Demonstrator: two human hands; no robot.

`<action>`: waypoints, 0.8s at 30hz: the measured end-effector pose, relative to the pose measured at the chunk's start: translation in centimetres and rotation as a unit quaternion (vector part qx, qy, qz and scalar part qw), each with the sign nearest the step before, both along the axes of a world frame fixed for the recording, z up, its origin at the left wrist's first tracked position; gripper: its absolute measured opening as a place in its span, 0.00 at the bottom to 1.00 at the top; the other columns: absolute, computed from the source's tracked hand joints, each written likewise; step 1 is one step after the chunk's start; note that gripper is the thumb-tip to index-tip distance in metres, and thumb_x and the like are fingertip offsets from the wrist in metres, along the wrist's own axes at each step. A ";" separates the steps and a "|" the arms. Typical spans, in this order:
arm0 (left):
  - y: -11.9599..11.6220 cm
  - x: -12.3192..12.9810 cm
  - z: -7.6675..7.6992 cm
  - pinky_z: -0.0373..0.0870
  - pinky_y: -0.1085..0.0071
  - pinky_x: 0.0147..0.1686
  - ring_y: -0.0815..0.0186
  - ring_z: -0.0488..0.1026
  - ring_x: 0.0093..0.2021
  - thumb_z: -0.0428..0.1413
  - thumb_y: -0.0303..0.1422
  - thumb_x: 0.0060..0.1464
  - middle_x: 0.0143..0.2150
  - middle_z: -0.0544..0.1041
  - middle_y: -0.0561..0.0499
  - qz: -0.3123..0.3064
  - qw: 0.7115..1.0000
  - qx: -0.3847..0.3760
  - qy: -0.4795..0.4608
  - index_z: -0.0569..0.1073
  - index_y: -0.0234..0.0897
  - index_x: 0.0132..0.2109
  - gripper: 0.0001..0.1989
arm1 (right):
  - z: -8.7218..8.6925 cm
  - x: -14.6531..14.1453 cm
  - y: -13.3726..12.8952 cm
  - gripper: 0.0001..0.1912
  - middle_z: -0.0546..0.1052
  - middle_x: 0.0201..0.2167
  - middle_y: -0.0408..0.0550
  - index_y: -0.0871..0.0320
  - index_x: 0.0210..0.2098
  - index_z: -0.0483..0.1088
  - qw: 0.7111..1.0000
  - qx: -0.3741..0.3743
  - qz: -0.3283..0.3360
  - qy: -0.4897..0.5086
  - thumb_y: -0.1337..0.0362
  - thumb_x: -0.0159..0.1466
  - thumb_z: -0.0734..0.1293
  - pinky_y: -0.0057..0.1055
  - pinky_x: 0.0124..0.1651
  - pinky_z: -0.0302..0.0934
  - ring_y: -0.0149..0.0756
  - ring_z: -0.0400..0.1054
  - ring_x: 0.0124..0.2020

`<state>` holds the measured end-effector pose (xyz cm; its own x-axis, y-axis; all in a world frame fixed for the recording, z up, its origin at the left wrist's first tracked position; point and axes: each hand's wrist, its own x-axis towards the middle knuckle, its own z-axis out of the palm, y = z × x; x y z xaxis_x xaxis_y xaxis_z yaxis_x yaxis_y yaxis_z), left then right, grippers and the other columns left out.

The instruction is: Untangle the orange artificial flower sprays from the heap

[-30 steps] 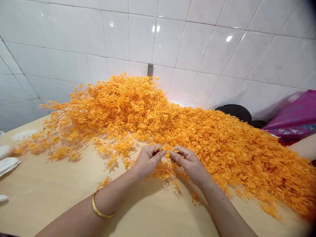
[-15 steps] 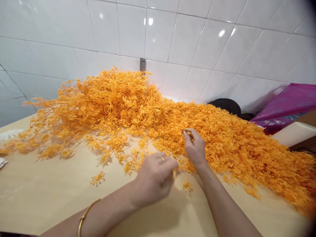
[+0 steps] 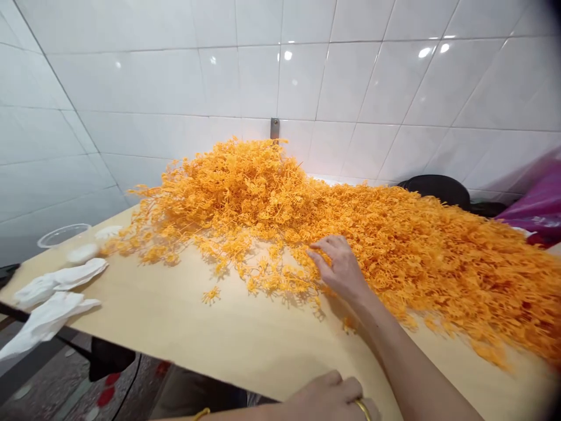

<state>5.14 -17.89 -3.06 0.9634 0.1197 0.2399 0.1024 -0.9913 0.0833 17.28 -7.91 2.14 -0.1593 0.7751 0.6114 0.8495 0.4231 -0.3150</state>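
My right hand (image 3: 339, 266) is over the near edge of a big heap of orange plastic flower sprigs (image 3: 372, 225). Its thumb and forefinger are apart, with orange pieces behind and below them; I see nothing gripped. My left hand (image 3: 331, 397), with a gold ring, is low at the bottom of the picture, near the table's front edge. Its fingers are bent inward, and their tips are cut off from view. One loose orange flower piece (image 3: 211, 295) lies left of the heap, and another (image 3: 349, 325) lies beside my right forearm.
Crumpled white tissues (image 3: 56, 283) and a clear plastic lid (image 3: 65, 235) lie at the left of the wooden table (image 3: 175, 321). A tiled wall (image 3: 245, 76) rises behind. A black rounded object (image 3: 438, 190) and a purple bag (image 3: 534, 199) are at the back right.
My left hand has drawn back from the scattered flowers toward the table's front edge. My right hand's fingers have spread from a pinch. The view has swung left.
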 end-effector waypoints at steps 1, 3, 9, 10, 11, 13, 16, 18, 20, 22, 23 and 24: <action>0.4 -1.1 0.5 0.55 0.76 0.23 0.72 0.63 0.28 0.52 0.32 0.48 0.25 0.70 0.54 0.015 1.000 -0.014 -0.004 0.65 0.36 0.26 0.06 | 0.0 -0.4 -0.2 0.09 0.68 0.30 0.49 0.57 0.31 0.68 0.999 -0.024 0.040 -0.005 0.60 0.59 0.59 0.35 0.39 0.53 0.37 0.59 0.35; 1.1 -3.5 1.9 0.58 0.76 0.27 0.72 0.63 0.26 0.51 0.34 0.50 0.24 0.70 0.53 0.043 0.996 -0.072 -0.013 0.66 0.37 0.28 0.06 | -0.1 -1.1 -0.6 0.10 0.68 0.27 0.48 0.58 0.28 0.67 0.991 -0.072 0.109 -0.033 0.59 0.58 0.60 0.33 0.35 0.53 0.36 0.59 0.33; 2.6 -8.6 5.2 0.61 0.76 0.29 0.70 0.65 0.30 0.47 0.32 0.51 0.29 0.69 0.50 0.272 0.930 -0.236 -0.070 0.69 0.35 0.33 0.08 | -0.3 -2.7 -1.0 0.10 0.64 0.24 0.45 0.58 0.22 0.61 0.982 -0.106 0.149 -0.041 0.68 0.59 0.56 0.30 0.33 0.51 0.32 0.57 0.30; 3.0 -9.0 5.3 0.62 0.75 0.29 0.70 0.65 0.30 0.47 0.32 0.52 0.29 0.69 0.49 0.291 0.928 -0.221 -0.076 0.70 0.35 0.33 0.08 | -0.2 -2.8 -1.1 0.10 0.63 0.24 0.44 0.58 0.23 0.59 0.985 -0.101 0.138 -0.009 0.68 0.60 0.55 0.29 0.32 0.51 0.31 0.56 0.29; 3.4 -9.3 5.2 0.62 0.74 0.29 0.69 0.65 0.30 0.46 0.32 0.52 0.28 0.69 0.49 0.300 0.930 -0.197 -0.081 0.70 0.34 0.33 0.09 | 0.0 -2.7 -1.1 0.09 0.62 0.24 0.44 0.58 0.23 0.57 0.986 -0.098 0.130 0.027 0.68 0.60 0.54 0.28 0.31 0.51 0.30 0.56 0.27; 4.3 -9.8 5.0 0.63 0.71 0.32 0.67 0.64 0.32 0.45 0.32 0.53 0.28 0.68 0.48 0.309 0.937 -0.129 -0.094 0.69 0.34 0.31 0.10 | 0.5 -2.4 -1.0 0.09 0.60 0.22 0.42 0.57 0.23 0.55 0.983 -0.105 0.122 0.093 0.67 0.60 0.53 0.27 0.27 0.49 0.29 0.54 0.24; 6.2 -10.7 4.5 0.61 0.62 0.43 0.59 0.61 0.46 0.45 0.31 0.52 0.36 0.69 0.44 0.339 0.933 0.002 -0.121 0.68 0.34 0.32 0.09 | 0.8 -1.6 -0.9 0.08 0.57 0.19 0.40 0.57 0.24 0.55 0.971 -0.125 0.109 0.171 0.64 0.60 0.53 0.26 0.25 0.48 0.29 0.52 0.22; 7.6 -11.4 4.2 0.55 0.55 0.48 0.53 0.52 0.54 0.47 0.31 0.50 0.46 0.65 0.41 0.372 0.918 0.061 -0.121 0.69 0.35 0.35 0.08 | 0.7 -1.2 -0.7 0.09 0.57 0.19 0.39 0.57 0.24 0.56 0.960 -0.134 0.108 0.219 0.62 0.60 0.54 0.27 0.25 0.48 0.29 0.52 0.21; 9.2 -12.0 3.9 0.51 0.53 0.50 0.51 0.46 0.58 0.48 0.33 0.49 0.52 0.61 0.41 0.398 0.909 0.073 -0.098 0.68 0.35 0.37 0.09 | 0.6 -0.9 -0.5 0.09 0.59 0.20 0.40 0.56 0.24 0.57 0.941 -0.146 0.123 0.279 0.60 0.59 0.55 0.27 0.25 0.49 0.29 0.53 0.22; 10.8 -12.7 3.7 0.48 0.52 0.51 0.52 0.46 0.58 0.48 0.35 0.50 0.52 0.61 0.42 0.415 0.905 0.058 -0.077 0.68 0.36 0.35 0.09 | 0.6 -0.6 -0.4 0.09 0.62 0.20 0.40 0.56 0.25 0.58 0.910 -0.156 0.137 0.360 0.58 0.57 0.57 0.27 0.24 0.50 0.29 0.55 0.21; 11.6 -13.0 3.7 0.47 0.52 0.52 0.52 0.47 0.57 0.47 0.35 0.50 0.50 0.62 0.43 0.422 0.902 0.046 -0.073 0.68 0.36 0.34 0.09 | 0.7 -0.4 -0.4 0.08 0.63 0.20 0.40 0.56 0.26 0.59 0.893 -0.155 0.136 0.401 0.58 0.56 0.58 0.27 0.23 0.51 0.29 0.56 0.20; 12.4 -13.4 3.7 0.47 0.53 0.52 0.53 0.49 0.56 0.46 0.36 0.51 0.48 0.64 0.44 0.426 0.901 0.031 -0.073 0.68 0.37 0.33 0.09 | 0.9 0.0 -0.4 0.08 0.63 0.20 0.41 0.56 0.27 0.60 0.879 -0.144 0.129 0.435 0.57 0.56 0.59 0.27 0.22 0.51 0.29 0.56 0.20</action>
<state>-8.26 -5.50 0.59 0.4851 0.7832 0.3890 0.8213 -0.5608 0.1050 17.23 -8.33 3.05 0.0782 0.9247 0.3726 0.1205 0.3623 -0.9243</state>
